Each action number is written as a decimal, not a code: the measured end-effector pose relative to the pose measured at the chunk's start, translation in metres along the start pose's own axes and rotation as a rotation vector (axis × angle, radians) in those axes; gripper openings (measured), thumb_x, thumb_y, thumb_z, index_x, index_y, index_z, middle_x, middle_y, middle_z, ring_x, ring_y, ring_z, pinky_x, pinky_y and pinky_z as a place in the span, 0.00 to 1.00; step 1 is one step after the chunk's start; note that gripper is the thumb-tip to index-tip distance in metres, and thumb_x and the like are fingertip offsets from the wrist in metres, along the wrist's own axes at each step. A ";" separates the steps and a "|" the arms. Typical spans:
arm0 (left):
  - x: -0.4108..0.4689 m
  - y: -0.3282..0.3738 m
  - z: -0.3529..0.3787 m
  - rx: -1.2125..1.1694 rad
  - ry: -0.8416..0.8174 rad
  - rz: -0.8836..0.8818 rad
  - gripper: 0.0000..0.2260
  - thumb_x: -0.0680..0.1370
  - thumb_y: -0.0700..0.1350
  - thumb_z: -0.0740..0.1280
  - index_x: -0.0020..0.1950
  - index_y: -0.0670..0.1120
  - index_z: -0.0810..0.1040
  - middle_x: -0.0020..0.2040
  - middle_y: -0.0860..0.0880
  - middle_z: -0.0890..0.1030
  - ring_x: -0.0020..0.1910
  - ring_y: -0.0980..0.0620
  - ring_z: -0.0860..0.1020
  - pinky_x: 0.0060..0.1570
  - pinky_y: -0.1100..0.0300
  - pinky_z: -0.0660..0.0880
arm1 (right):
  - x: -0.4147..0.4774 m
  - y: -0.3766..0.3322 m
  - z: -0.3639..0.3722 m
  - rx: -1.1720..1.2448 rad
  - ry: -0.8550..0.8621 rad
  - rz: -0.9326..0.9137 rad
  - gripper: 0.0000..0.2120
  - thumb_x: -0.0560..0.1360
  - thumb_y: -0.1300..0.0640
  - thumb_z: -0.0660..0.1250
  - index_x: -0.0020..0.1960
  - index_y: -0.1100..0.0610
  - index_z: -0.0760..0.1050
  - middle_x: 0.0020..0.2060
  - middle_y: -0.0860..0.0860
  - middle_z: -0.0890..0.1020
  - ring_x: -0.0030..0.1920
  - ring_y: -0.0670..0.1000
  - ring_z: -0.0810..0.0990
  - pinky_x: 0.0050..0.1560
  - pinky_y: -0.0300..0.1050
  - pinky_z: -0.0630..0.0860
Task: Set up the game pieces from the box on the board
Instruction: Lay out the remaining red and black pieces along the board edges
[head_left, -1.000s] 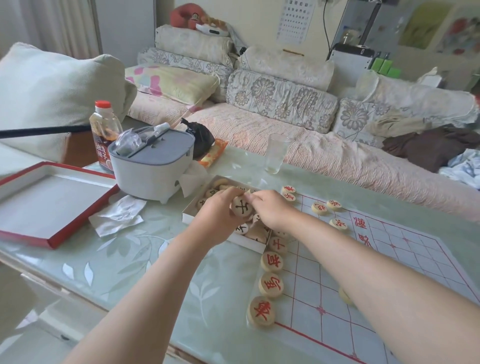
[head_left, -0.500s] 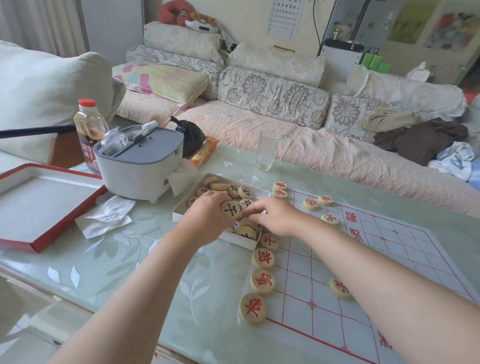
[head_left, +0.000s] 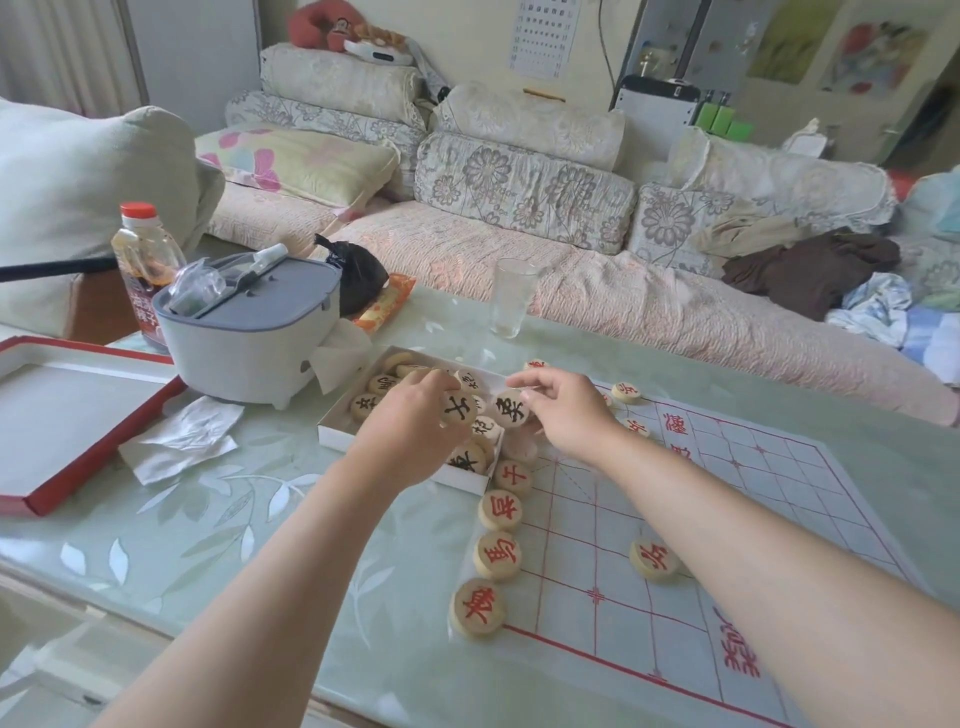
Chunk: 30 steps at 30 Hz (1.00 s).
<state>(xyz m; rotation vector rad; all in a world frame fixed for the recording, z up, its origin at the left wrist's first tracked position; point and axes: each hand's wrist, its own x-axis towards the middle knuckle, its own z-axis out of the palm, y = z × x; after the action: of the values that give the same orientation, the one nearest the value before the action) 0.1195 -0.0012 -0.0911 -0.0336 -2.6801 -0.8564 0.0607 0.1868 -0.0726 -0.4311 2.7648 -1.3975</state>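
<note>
A white box (head_left: 340, 434) of round wooden pieces with black characters sits at the board's left edge. My left hand (head_left: 410, 436) hovers over the box and holds a black-marked piece (head_left: 458, 408) upright in its fingers. My right hand (head_left: 566, 410) is beside it, fingers pinched on another black-marked piece (head_left: 511, 409). The plastic board (head_left: 769, 525) with red grid lines lies to the right. Several red-marked pieces stand on it, among them a column down its left edge (head_left: 500, 509) and one (head_left: 653, 558) by my right forearm.
A grey lidded container (head_left: 249, 332) and a sauce bottle (head_left: 143, 260) stand left of the box, with crumpled tissue (head_left: 182, 439) in front. A red-rimmed box lid (head_left: 57, 415) lies far left. An empty glass (head_left: 511, 296) stands behind the box. A sofa runs along the table's far side.
My right hand has lifted a black-marked piece out of the box and now holds it up. My left hand keeps its piece, raised slightly. The view has shifted a little.
</note>
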 end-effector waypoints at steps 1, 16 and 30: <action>0.000 0.009 0.003 0.008 -0.006 0.017 0.20 0.73 0.53 0.70 0.63 0.51 0.72 0.58 0.52 0.74 0.53 0.51 0.74 0.49 0.57 0.73 | -0.007 0.002 -0.008 0.029 0.011 0.016 0.13 0.82 0.63 0.61 0.52 0.47 0.80 0.53 0.54 0.83 0.47 0.55 0.84 0.37 0.38 0.79; -0.043 0.185 0.093 0.006 -0.359 0.364 0.20 0.72 0.52 0.72 0.63 0.49 0.74 0.56 0.50 0.74 0.52 0.49 0.75 0.52 0.55 0.75 | -0.140 0.096 -0.157 0.032 0.041 0.363 0.21 0.74 0.68 0.71 0.65 0.55 0.76 0.48 0.54 0.84 0.38 0.49 0.80 0.35 0.39 0.76; -0.056 0.247 0.164 0.156 -0.596 0.401 0.18 0.75 0.52 0.67 0.64 0.51 0.73 0.58 0.51 0.73 0.55 0.50 0.72 0.56 0.55 0.74 | -0.201 0.156 -0.193 -0.551 0.019 0.306 0.17 0.76 0.43 0.64 0.62 0.49 0.77 0.60 0.46 0.74 0.58 0.51 0.77 0.56 0.46 0.74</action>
<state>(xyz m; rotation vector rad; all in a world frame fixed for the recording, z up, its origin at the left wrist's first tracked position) 0.1534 0.2985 -0.0958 -0.8837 -3.0923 -0.5667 0.1909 0.4770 -0.1025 0.0138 3.0311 -0.5730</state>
